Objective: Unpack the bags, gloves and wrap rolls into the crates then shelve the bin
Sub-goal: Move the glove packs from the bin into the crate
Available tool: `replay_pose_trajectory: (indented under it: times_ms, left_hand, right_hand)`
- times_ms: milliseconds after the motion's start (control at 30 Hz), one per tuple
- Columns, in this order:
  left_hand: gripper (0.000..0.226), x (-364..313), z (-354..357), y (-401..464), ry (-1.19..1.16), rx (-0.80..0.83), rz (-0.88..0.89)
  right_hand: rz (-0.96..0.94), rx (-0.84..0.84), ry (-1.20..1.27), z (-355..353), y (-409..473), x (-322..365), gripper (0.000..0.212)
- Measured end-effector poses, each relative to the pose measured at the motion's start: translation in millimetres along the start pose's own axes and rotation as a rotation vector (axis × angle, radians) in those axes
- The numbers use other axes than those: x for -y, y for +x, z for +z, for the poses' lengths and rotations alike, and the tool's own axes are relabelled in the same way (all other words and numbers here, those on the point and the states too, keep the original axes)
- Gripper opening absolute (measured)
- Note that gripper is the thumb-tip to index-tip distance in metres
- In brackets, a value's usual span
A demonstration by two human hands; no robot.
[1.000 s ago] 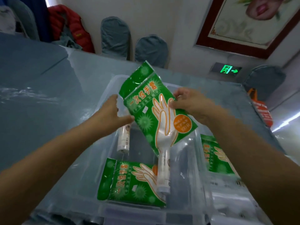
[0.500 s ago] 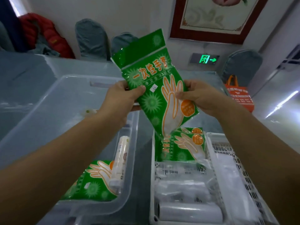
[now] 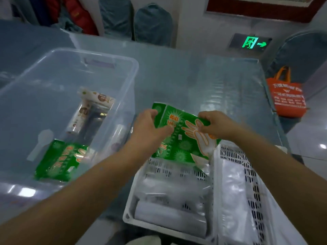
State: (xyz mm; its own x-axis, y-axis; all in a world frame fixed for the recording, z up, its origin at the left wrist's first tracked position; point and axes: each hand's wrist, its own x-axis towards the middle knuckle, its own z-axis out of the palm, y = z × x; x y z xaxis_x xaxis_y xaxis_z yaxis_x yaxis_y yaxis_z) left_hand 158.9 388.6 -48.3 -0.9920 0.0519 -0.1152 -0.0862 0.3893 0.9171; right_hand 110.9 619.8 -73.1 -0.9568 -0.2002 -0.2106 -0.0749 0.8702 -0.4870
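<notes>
- While both hands grip it, the glove pack (image 3: 178,137) lies low over the far end of the white crate (image 3: 216,175), tilted, print side up.
- L hand (image 3: 150,129) pinches the pack's left edge, thumb on top, fingers closed on it.
- R hand (image 3: 215,125) holds the pack's right top edge, fingers curled around it.
- The crate stands right of the clear bin (image 3: 70,110), just beside it, on the table (image 3: 203,82).
- In the crate: white rolls (image 3: 169,216) at the near end; a 2nd compartment at the right holds pale bags (image 3: 233,197), blurred.
- In the bin: another glove pack (image 3: 60,160) at the near side, 2 printed wrap rolls (image 3: 85,114) farther in.
- Orange bag (image 3: 285,94) sits past the table's right edge.
</notes>
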Motion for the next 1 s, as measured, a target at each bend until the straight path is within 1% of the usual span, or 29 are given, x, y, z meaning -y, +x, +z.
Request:
replay_pose_trajectory:
  times_ms: [67,200,267,400,467,533,667,733,800,867,933,1000]
  left_hand:
    - [0.059,28.1,20.5,-7.6,0.273,0.175,0.029]
    - [0.092,82.7,45.1,-12.8,0.843,0.613,0.259]
    - [0.102,103.4,52.4,-12.3,1.014,0.715,0.375]
    - [0.111,123.4,64.3,-6.6,1.170,0.704,0.507]
    - [0.107,125.2,70.8,-4.4,1.210,0.688,0.539]
    - [0.091,125.7,75.4,-3.9,1.213,0.682,0.555]
    - [0.047,126.8,77.4,-4.6,1.154,0.710,0.547]
    - [0.031,128.8,76.6,-6.1,1.116,0.723,0.533]
    - [0.024,129.3,74.6,-7.8,1.048,0.709,0.474]
    - [0.019,122.7,68.1,-5.7,0.968,0.665,0.392]
    - [0.016,107.9,54.4,0.9,0.925,0.590,0.353]
    - [0.016,88.9,34.9,8.2,0.929,0.489,0.376]
  right_hand:
    - [-0.008,0.041,-0.056,11.1,4.2,-5.2,0.015]
    - [0.026,0.074,-0.050,24.6,7.8,-12.2,0.012]
    - [0.043,0.082,-0.045,27.4,6.9,-15.1,0.012]
    - [0.041,0.072,-0.019,28.6,5.8,-19.3,0.011]
    - [0.024,0.068,-0.028,29.3,6.0,-20.3,0.012]
    - [0.013,0.070,-0.044,30.2,6.5,-20.4,0.013]
    - [0.012,0.090,-0.068,32.7,9.5,-22.7,0.014]
    - [0.012,0.098,-0.073,34.9,11.6,-24.1,0.016]
    - [0.014,0.108,-0.077,37.0,12.6,-24.8,0.023]
    - [0.017,0.139,-0.065,38.1,13.1,-24.5,0.027]
    - [0.006,0.189,-0.060,39.1,13.5,-23.0,0.020]
    - [-0.031,0.248,-0.074,43.8,12.6,-20.4,0.014]
